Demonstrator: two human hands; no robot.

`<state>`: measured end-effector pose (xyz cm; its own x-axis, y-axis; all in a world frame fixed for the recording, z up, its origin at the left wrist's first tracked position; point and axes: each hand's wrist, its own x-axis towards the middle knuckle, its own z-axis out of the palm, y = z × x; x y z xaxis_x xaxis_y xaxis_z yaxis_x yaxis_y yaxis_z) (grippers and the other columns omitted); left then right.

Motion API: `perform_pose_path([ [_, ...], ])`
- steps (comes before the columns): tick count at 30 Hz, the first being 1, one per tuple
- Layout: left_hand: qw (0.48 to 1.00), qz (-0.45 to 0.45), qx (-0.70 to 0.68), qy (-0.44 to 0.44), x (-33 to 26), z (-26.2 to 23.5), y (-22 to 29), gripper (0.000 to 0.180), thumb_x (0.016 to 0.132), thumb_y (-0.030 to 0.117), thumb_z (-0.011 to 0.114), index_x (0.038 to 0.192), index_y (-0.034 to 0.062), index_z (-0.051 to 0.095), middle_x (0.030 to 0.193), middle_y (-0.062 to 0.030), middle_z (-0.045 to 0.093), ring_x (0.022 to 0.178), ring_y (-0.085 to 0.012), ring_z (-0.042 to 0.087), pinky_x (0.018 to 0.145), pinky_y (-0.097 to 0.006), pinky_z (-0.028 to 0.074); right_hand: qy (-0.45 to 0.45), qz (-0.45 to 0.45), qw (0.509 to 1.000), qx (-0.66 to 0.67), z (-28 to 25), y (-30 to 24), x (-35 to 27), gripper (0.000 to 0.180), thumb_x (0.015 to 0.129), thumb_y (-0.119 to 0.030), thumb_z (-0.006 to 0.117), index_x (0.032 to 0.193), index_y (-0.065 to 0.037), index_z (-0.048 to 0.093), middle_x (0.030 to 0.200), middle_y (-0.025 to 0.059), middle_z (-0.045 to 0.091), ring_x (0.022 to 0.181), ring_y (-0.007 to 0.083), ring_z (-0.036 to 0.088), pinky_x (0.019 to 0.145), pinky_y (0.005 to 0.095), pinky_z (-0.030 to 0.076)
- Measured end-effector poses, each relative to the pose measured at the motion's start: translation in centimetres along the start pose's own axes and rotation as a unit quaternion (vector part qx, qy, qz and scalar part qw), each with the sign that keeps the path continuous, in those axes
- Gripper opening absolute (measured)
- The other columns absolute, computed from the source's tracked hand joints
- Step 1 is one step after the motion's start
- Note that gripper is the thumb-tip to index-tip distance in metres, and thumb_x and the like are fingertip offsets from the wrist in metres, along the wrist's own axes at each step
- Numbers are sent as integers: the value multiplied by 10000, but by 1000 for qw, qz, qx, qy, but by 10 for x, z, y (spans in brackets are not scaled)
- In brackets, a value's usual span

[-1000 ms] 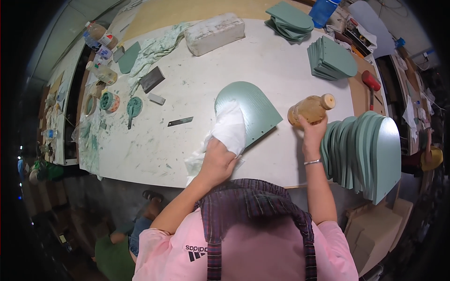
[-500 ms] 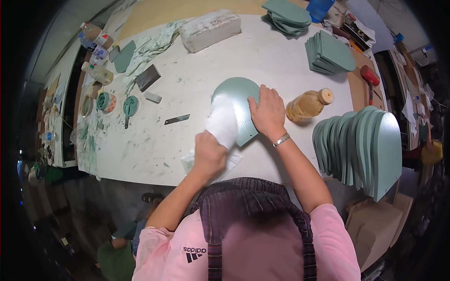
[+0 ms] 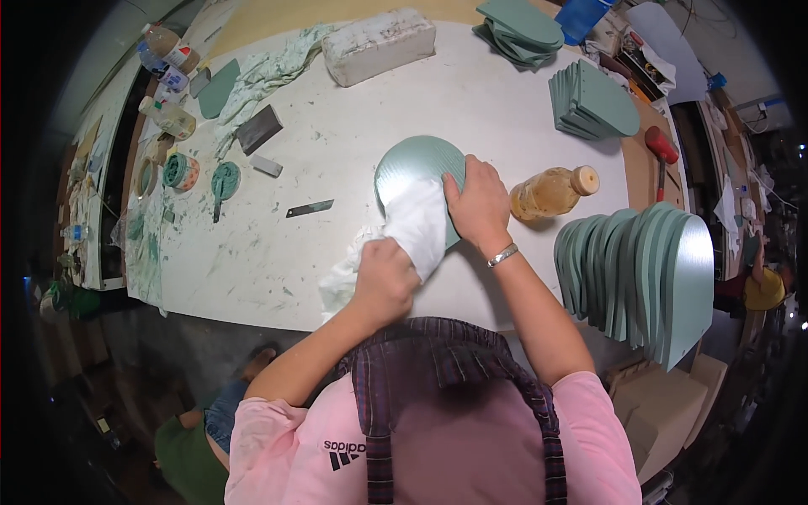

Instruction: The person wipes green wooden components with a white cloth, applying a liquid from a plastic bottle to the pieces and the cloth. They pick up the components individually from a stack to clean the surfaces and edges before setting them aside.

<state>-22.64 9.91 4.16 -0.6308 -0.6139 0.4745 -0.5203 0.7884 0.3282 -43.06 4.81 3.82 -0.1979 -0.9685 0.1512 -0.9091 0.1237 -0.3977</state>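
Observation:
A pale green panel (image 3: 412, 160) with a rounded far end lies flat on the white-topped table in front of me. My left hand (image 3: 387, 278) is closed in a fist round a white cloth (image 3: 418, 220). The cloth drapes over the panel's near left part and hides it; more of it trails onto the table. My right hand (image 3: 480, 202) lies along the panel's right edge, its fingers stretched out and the thumb on the panel's face. Just right of that hand, a bottle of yellowish liquid (image 3: 547, 194) stands on the table.
Many similar green panels (image 3: 640, 269) stand in a row at the right; further stacks (image 3: 589, 101) lie behind. A red-headed mallet (image 3: 661, 145) is at the far right. Leftward are a blade (image 3: 310, 208), a dark block (image 3: 259, 129), a putty tub (image 3: 180, 171) and bottles (image 3: 168, 118). A whitish block (image 3: 379, 46) sits at the back.
My left hand has drawn the cloth toward me and slightly right, baring the panel's far left part. The right hand stays at the panel's edge.

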Motion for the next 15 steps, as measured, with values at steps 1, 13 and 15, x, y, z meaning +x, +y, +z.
perform_pose_path([
  [1, 1000, 7, -8, -2, 1, 0, 1, 51, 541, 139, 614, 560, 93, 624, 729, -67, 524, 825, -287, 524, 749, -441, 385, 2, 0, 1000, 0, 0, 2, 1, 449, 937, -348, 568, 1185, 25, 541, 1049, 191, 626, 1043, 358, 573, 877, 458, 481],
  [13, 989, -126, -78, 20, -6, -10, -21, 113, 670, 62, 668, 774, 71, 711, 874, -62, 597, 852, -274, 566, 776, -402, 453, -24, 28, 999, 33, -5, 1, -1, 389, 916, -351, 593, 1073, 4, 563, 1062, 165, 628, 1081, 345, 538, 909, 445, 442],
  [15, 862, -347, -351, 113, -2, -29, -29, 147, 775, -15, 613, 868, 23, 720, 921, -76, 592, 888, -222, 591, 809, -352, 468, -30, 10, 999, 34, -5, 3, 0, 402, 916, -349, 595, 1096, 10, 567, 1104, 175, 625, 1132, 366, 520, 956, 456, 419],
])
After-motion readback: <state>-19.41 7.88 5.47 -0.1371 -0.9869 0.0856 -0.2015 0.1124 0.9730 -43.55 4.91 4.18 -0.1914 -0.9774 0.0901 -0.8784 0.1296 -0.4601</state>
